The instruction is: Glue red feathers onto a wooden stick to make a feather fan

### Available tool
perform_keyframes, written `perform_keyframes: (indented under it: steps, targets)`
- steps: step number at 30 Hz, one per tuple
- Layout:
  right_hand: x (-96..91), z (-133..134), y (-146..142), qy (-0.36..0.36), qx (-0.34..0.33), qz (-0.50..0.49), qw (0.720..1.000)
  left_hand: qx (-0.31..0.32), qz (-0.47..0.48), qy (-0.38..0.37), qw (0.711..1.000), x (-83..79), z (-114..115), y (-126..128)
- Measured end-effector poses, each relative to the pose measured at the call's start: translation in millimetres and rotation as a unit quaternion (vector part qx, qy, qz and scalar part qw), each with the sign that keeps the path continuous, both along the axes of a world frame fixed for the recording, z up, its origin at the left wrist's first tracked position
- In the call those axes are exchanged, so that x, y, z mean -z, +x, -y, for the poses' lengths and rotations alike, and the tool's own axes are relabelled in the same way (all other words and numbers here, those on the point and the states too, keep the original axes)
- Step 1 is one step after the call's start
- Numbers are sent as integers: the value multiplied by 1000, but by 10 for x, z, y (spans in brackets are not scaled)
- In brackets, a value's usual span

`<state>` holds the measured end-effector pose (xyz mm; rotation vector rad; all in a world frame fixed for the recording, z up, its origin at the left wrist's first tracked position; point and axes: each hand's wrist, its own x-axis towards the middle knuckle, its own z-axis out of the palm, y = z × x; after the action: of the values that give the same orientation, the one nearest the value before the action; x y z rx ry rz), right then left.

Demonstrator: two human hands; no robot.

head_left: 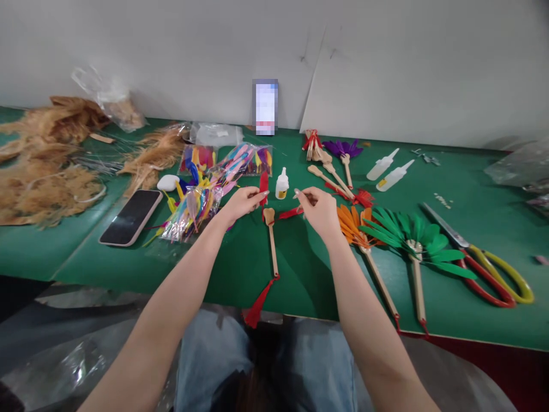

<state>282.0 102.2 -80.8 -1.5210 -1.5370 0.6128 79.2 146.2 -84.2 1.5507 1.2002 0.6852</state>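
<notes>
A wooden fan handle with a red tassel lies on the green table in front of me. My left hand pinches a red feather standing just above the handle's head. My right hand is closed in a pinch on another red feather that reaches left toward the handle's head. A small white glue bottle stands just behind both hands.
Finished green and orange feather fans lie to the right, with scissors beyond. Bags of coloured feathers, a phone and tan fibre piles sit left. Bare handles, a purple fan and two squeeze bottles lie behind.
</notes>
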Motion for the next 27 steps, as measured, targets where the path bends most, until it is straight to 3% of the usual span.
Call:
perform_keyframes:
  steps: [3,9,13,17,27]
  targets:
    - [99,-64,3,31,47,-8,998,-35,-1,-3,999,57,-12,33]
    - [255,-206,-87,51,46,55,996,-58,-15,-7,998,85,-36,53]
    - [241,-349,-180,6,46,116,992,-44,-18,30,998,71,-35,36]
    - [198,-444,-241,-72,17,110,991,-41,-12,42,998,69,-4,29]
    - [157,-445,-335,-68,34,140,987,-41,-42,42,997,75,15,78]
